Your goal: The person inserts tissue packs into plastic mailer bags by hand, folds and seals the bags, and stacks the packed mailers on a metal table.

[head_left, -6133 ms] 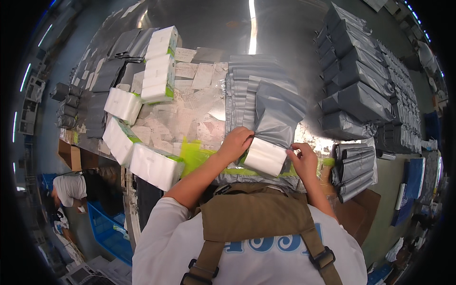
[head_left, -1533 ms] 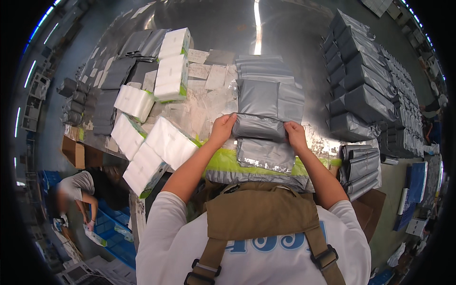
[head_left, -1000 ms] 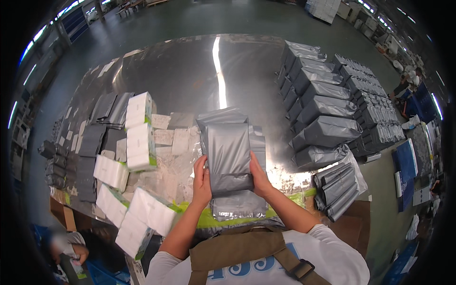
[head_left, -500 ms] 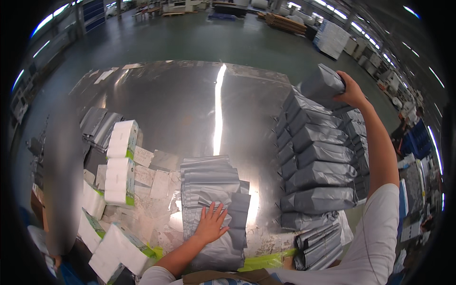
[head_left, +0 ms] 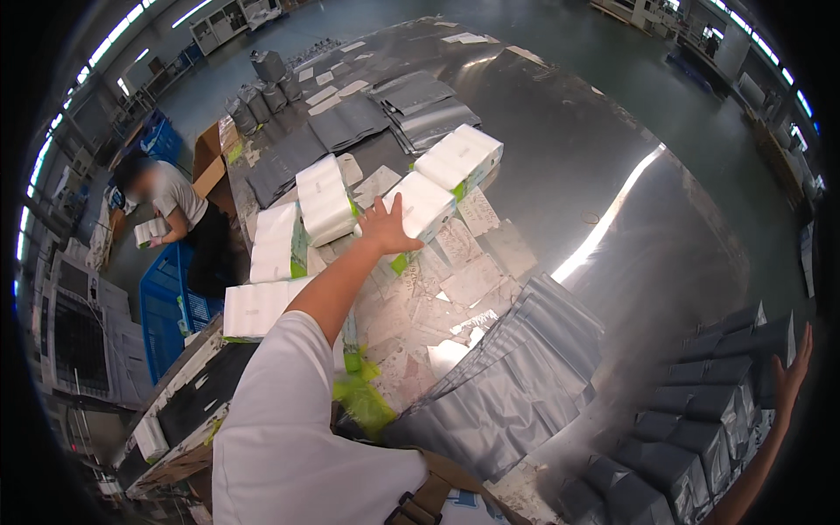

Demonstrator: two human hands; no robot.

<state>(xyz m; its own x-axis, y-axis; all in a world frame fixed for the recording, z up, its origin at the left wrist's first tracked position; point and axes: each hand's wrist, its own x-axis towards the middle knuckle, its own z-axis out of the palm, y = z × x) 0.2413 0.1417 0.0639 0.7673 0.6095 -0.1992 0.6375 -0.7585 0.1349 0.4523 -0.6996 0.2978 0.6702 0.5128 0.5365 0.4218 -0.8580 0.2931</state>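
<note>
My left hand (head_left: 388, 231) reaches out over a white tissue pack (head_left: 418, 201) with green ends, its fingers spread along the near side of the pack. Behind that pack sits another tissue pack (head_left: 462, 157), and more white packs (head_left: 324, 199) lie to the left. At the right rim my right hand (head_left: 792, 372) is open, fingers stretched, beside stacked filled grey bags (head_left: 700, 402); whether it touches them I cannot tell. Between the hands, close to my body, lies a fanned pile of flat grey plastic bags (head_left: 525, 376).
More flat grey bags (head_left: 429, 101) lie at the back of the metal table (head_left: 560, 131). Loose paper sheets (head_left: 468, 271) cover its near left part. Past the left edge, another person (head_left: 184, 206) holds a white pack beside a blue crate (head_left: 162, 302). An open cardboard box (head_left: 208, 157) stands nearby.
The view has swung left. My left hand has left the flat grey bags and reached the tissue pack. My right hand has let go of the filled grey bag it held on the stack.
</note>
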